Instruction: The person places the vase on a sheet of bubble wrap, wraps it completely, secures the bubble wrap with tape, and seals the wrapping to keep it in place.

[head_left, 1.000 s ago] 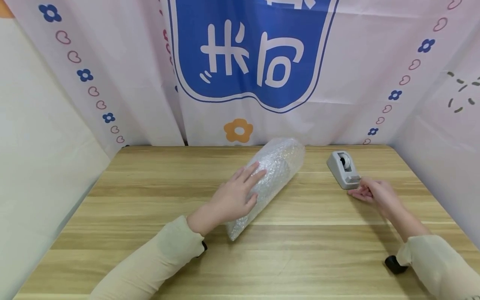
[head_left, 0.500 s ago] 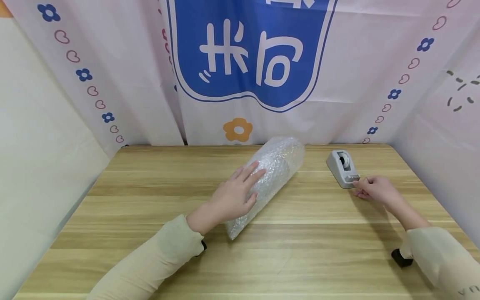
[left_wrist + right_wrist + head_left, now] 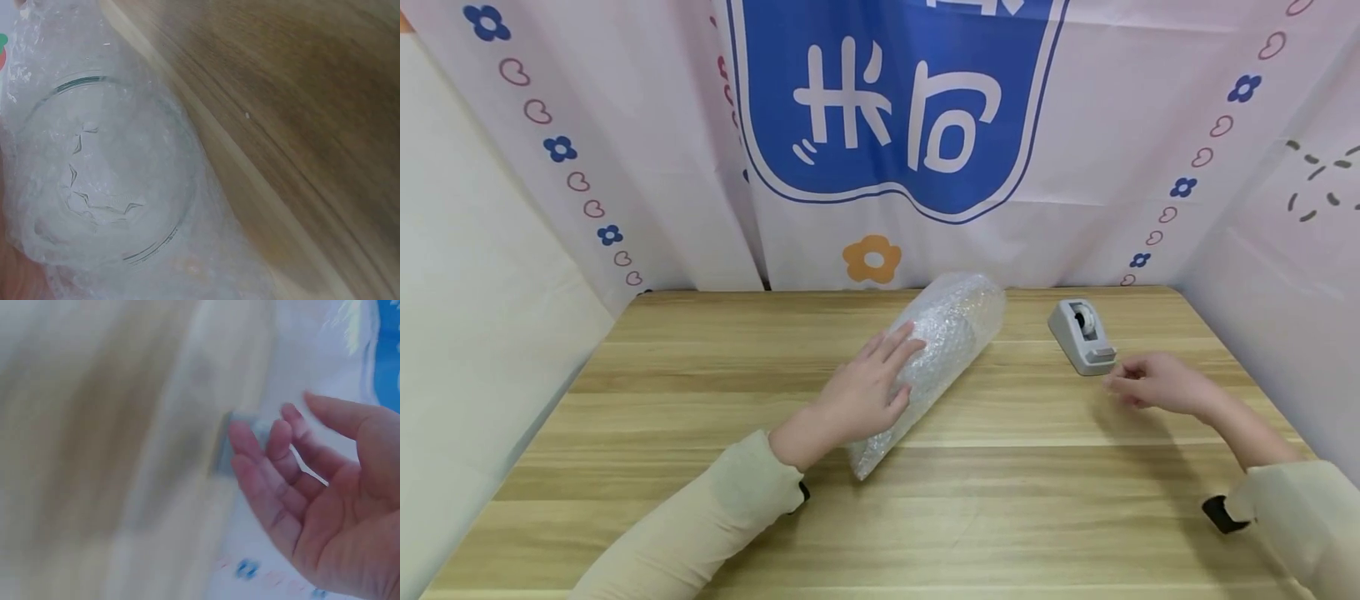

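Note:
A long bundle of clear bubble wrap (image 3: 951, 333) lies slantwise on the wooden table. Inside its wrap, the left wrist view shows a round, clear glass base (image 3: 112, 169) with small raised marks. My left hand (image 3: 868, 387) rests on the near part of the bundle, fingers spread over its upper side. Off to the right stands a grey tape dispenser (image 3: 1081, 337) with a roll in it. My right hand (image 3: 1157, 383) is just in front of its cutter end, thumb and forefinger tips close together, other fingers loosely bent. I cannot tell whether a piece of tape sits between those tips.
The wooden tabletop (image 3: 700, 400) ends at the back against a printed white cloth (image 3: 1075, 208) with a blue emblem. Pale walls (image 3: 482, 333) close in the left and right sides. Black wrist cameras (image 3: 1225, 514) hang below the sleeves.
My right hand has drawn back slightly from the dispenser's cutter end, with its forearm swinging to the right. The left hand and the bubble-wrapped bundle have stayed in place.

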`<state>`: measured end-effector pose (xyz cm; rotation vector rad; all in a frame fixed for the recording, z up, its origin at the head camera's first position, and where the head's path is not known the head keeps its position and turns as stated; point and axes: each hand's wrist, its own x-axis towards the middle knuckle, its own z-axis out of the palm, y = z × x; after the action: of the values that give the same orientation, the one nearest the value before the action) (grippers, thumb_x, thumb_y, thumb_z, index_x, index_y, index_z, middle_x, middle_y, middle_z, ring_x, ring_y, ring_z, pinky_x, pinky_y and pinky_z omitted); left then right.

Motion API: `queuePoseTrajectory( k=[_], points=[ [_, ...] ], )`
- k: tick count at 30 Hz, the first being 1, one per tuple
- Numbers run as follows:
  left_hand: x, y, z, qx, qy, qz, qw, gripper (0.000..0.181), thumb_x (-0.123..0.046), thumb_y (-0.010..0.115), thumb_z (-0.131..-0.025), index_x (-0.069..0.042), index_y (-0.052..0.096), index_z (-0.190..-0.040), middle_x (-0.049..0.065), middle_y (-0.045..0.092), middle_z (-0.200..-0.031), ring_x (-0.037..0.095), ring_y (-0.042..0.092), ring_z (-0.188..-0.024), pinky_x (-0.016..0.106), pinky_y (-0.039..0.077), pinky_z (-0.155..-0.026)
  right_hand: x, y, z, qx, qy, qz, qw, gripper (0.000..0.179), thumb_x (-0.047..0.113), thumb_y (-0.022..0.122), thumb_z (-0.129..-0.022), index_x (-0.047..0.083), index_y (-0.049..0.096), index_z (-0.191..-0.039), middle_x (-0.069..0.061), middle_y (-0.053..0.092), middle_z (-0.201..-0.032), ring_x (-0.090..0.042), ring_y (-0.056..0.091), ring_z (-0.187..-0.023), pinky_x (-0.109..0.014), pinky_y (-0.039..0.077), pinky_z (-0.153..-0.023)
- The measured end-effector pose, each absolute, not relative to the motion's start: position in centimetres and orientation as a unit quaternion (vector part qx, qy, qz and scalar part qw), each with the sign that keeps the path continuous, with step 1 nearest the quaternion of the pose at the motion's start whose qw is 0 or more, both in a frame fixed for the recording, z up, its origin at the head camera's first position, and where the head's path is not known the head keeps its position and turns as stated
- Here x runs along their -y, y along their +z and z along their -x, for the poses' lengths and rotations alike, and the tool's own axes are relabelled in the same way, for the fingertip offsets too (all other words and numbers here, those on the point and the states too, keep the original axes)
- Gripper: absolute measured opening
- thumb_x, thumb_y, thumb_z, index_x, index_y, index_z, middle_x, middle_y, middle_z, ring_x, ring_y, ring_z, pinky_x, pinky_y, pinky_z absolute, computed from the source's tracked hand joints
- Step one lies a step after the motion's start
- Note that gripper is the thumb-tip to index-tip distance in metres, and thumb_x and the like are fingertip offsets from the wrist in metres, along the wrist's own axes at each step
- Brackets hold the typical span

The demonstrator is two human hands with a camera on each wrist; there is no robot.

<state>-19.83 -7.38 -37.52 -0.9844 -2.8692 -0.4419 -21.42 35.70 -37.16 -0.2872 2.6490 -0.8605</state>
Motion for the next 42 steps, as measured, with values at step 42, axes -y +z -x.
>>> queuePoseTrajectory(
  k=[42],
  points=[
    [7.4, -37.4, 19.7, 0.934, -0.152, 0.322, 0.043, 0.047, -0.027, 0.057, -0.103, -0.018, 0.051, -0.149, -0.008, 0.027, -0.167, 0.051, 0.034, -0.144, 0.074, 0.049, -0.086, -14.9, -34.1, 24.9, -0.837, -0.478, 0.178, 0.197, 0.025, 0.018, 0.058, -0.105, 0.005, 0.062, -0.084, 0.003, 0.041, -0.060, -0.011, 0.034, -0.055, -0.023, 0.030, -0.053]
  ],
)
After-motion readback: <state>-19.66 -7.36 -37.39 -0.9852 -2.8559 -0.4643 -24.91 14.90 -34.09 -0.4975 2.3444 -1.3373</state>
